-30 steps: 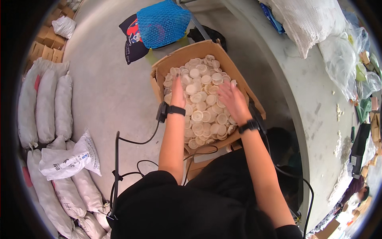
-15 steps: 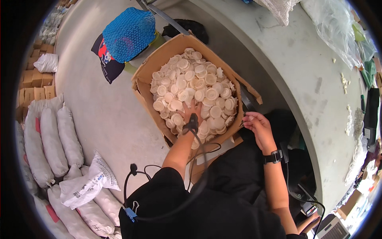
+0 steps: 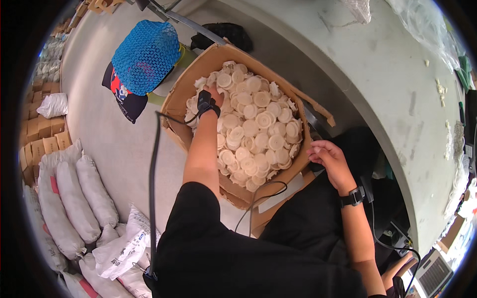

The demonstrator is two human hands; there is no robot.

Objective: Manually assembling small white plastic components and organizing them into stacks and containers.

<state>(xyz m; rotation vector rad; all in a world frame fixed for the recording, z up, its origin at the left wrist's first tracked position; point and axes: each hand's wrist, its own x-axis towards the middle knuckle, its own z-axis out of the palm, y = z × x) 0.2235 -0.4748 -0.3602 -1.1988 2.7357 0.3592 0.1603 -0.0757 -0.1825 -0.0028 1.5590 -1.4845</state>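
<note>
In the head view, the left hand (image 3: 214, 93) reaches into the cardboard box (image 3: 191, 75) near its left edge, fingers sunk among the pale plastic discs (image 3: 258, 130) heaped from edge to edge; whether it grasps any cannot be told. The right hand (image 3: 330, 158) is relaxed, half open, fingertips just beside the box's right edge; contact is unclear.

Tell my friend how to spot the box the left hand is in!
Find the big grey table curving down the right side. Just left of it, mid-picture, is an open box with the left hand inside. Unlike the brown boxes stacked far left, it shows a heap of round, whitish discs.
</note>
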